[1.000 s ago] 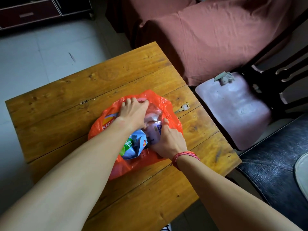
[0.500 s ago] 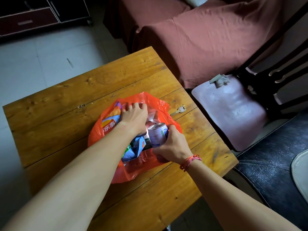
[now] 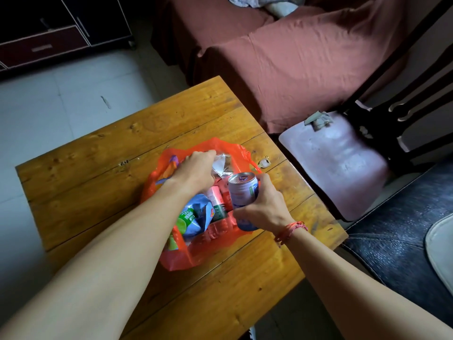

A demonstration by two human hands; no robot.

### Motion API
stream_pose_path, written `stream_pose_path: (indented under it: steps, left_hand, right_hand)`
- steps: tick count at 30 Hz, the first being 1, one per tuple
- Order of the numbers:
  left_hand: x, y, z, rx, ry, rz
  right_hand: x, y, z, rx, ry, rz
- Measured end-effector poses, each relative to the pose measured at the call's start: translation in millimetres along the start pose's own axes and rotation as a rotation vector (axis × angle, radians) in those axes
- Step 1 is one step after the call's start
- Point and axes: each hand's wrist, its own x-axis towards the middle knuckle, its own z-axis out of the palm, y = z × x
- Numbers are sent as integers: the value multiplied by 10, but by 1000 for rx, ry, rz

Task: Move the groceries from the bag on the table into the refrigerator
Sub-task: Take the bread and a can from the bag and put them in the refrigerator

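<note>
- Orange bag (image 3: pixel 179 260) lies on the table (image 3: pixel 93 168), mostly full.
- Right hand (image 3: pixel 263 207) grips a can (image 3: pixel 241 192) just above it; left hand (image 3: pixel 196 168) clutches a packet (image 3: pixel 220 165) inside.
- Barely begun, I judge; no refrigerator in view.

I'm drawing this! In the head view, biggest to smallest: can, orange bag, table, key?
1. table
2. orange bag
3. can, held nearer the camera, so it looks somewhat enlarged
4. key

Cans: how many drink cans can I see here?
1 for sure: the can in the right hand, over the orange bag. More may hide inside the bag.
</note>
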Motion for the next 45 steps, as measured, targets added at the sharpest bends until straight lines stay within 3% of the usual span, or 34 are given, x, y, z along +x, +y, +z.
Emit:
stream_pose_path:
  steps: [11,24,33,45]
  left_hand:
    - [-819,176,-1080,-521,99,-50]
    - [-2493,453,-2777,-1019,502,5]
    - [-3721,590,-3537,-1176,718,193]
    - [-4668,638,-3684,-1219,905,261]
  right_hand:
    - [-451,-601,-534,96,91,-142]
    - [-1473,-2019,-1372,224,201,-470]
    - [-2333,-2946,-1837,348,152,-742]
    - [-3009,-3481,-1876,412,5,-973]
